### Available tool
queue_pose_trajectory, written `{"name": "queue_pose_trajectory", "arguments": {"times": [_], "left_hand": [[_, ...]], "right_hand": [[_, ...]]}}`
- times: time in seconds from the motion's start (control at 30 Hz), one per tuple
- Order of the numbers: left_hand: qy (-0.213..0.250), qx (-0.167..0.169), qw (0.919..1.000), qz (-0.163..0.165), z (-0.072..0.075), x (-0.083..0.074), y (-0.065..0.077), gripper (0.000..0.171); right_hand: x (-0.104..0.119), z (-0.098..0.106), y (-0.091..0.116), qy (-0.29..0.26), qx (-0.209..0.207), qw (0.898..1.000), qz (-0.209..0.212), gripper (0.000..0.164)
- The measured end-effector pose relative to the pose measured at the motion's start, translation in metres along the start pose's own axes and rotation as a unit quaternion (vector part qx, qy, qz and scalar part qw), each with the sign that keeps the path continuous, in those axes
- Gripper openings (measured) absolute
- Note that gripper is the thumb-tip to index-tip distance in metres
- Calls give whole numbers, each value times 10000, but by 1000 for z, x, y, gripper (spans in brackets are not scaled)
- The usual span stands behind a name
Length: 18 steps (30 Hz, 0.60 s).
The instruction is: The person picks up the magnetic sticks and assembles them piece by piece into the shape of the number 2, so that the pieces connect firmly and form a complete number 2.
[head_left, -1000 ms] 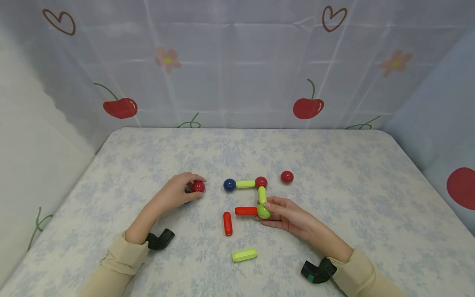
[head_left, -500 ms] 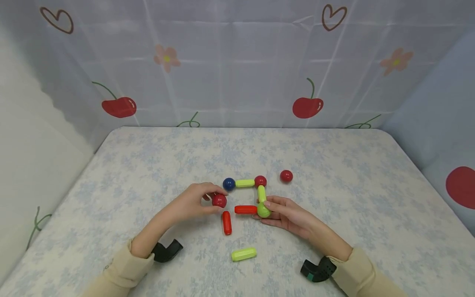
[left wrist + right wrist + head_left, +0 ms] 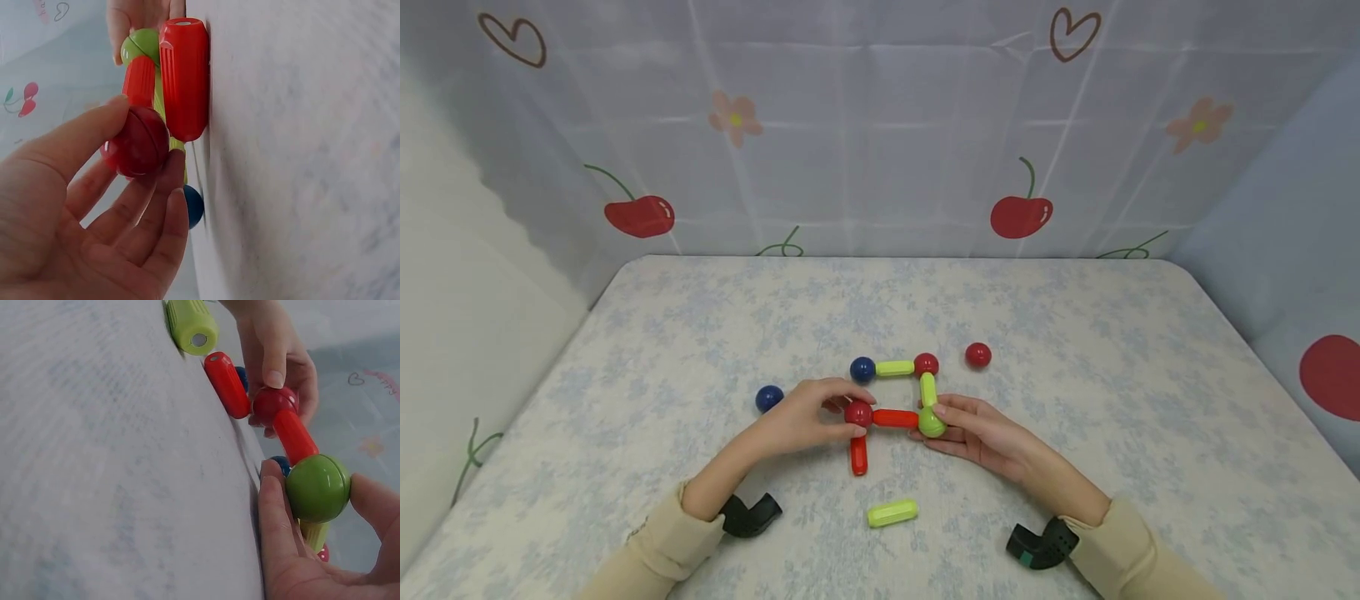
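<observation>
A pale printed curtain (image 3: 880, 150) hangs behind the bench (image 3: 1075, 317), which has a blue-patterned top. Two beige sleeves (image 3: 673, 537) reach in over it. The left hand (image 3: 801, 417), fingers part-curled, pinches a red ball (image 3: 859, 413); the right hand (image 3: 985, 435), its fingers straighter, pinches a green ball (image 3: 932, 422). A red stick (image 3: 896, 419) spans between these two balls, touching both. From the green ball a lime stick (image 3: 928, 389) runs back to a second red ball (image 3: 926, 364), and another lime stick (image 3: 895, 367) leads left to a blue ball (image 3: 862, 369). A separate red stick (image 3: 859, 458) lies by the left hand, a third lime stick (image 3: 892, 512) nearer the person. Another blue ball (image 3: 769, 398) sits just beside the left hand, a third red ball (image 3: 978, 355) beyond the right
</observation>
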<state>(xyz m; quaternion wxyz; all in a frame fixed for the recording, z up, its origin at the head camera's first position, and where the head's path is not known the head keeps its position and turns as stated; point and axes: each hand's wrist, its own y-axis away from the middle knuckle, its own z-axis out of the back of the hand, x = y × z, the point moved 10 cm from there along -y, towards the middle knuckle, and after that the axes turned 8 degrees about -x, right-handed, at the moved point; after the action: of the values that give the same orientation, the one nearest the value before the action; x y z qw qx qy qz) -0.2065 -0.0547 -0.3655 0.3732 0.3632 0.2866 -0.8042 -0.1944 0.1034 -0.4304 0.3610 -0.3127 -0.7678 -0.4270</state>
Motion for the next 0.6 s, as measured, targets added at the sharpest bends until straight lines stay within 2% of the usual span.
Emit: {"name": "queue_pose_trajectory", "arguments": {"times": [0.13,0.27,0.43,0.6], "left_hand": [[223,-49,9997,95,1,2,0,34],[336,-143,9992,183,2,6,-2,36],[385,-209,9987,269,2,12,-7,35],[573,-176,9965,582,-1,24,-12,35]], "right_hand": [[2,1,0,182,-71,9998,80,58],[8,5,-2,639,-343,9969,296,58],[17,10,-5,1230,-771,9878,570,58],[30,12,-4,1805,-944,9748,909,57]]}}
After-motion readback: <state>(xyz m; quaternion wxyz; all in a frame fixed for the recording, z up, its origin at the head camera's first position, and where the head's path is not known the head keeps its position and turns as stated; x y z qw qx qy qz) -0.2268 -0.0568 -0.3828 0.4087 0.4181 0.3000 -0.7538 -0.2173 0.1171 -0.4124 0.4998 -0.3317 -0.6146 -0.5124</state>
